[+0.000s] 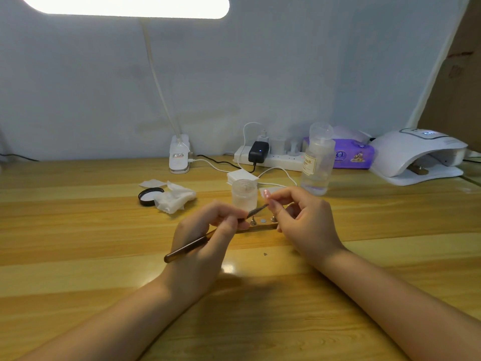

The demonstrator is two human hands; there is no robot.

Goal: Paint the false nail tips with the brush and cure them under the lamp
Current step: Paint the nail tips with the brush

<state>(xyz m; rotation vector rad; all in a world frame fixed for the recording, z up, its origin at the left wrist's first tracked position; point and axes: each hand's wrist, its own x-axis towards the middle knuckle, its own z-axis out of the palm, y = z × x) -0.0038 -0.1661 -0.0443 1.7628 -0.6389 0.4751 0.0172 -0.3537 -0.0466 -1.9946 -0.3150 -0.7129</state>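
Two bare forearms reach in over the wooden surface [78,256]. The left hand [200,238] has its grip pinched on the brush [187,247], whose long axis slants from lower left up to the right, bristle end pointing at the right hand [304,220]. That hand's grip pinches a pale false nail tip [272,203] at the bristles, above a small wooden stand [260,226]. The curing lamp [416,157] sits far right, well apart.
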